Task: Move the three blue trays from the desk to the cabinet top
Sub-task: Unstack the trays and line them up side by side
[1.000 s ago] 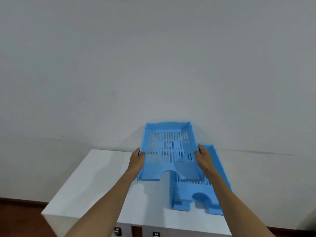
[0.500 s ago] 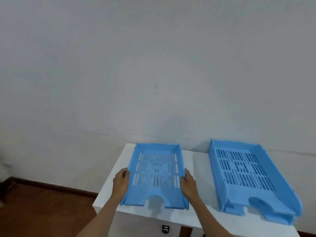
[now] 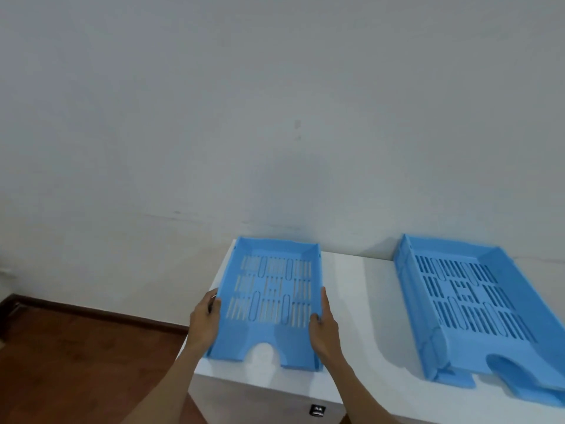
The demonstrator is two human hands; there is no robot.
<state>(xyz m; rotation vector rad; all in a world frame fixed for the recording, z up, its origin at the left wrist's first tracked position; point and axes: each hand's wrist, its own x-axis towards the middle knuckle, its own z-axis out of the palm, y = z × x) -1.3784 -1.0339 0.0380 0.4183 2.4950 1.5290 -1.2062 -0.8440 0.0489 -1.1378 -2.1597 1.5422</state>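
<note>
A blue slotted tray (image 3: 272, 301) lies flat on the left end of the white cabinet top (image 3: 360, 316). My left hand (image 3: 206, 319) grips its left side wall and my right hand (image 3: 324, 327) grips its right side wall. To the right, two more blue trays (image 3: 477, 313) sit stacked one in the other on the same cabinet top, running past the right edge of the view.
A plain grey-white wall stands directly behind the cabinet. Brown wooden floor (image 3: 76, 362) with a dark skirting board lies to the left, below the cabinet's left edge. A small black lock or handle (image 3: 318, 410) shows on the cabinet front.
The tray in my hands has come down from tilted in the air over the stack to flat on the cabinet's left end. The view has shifted left.
</note>
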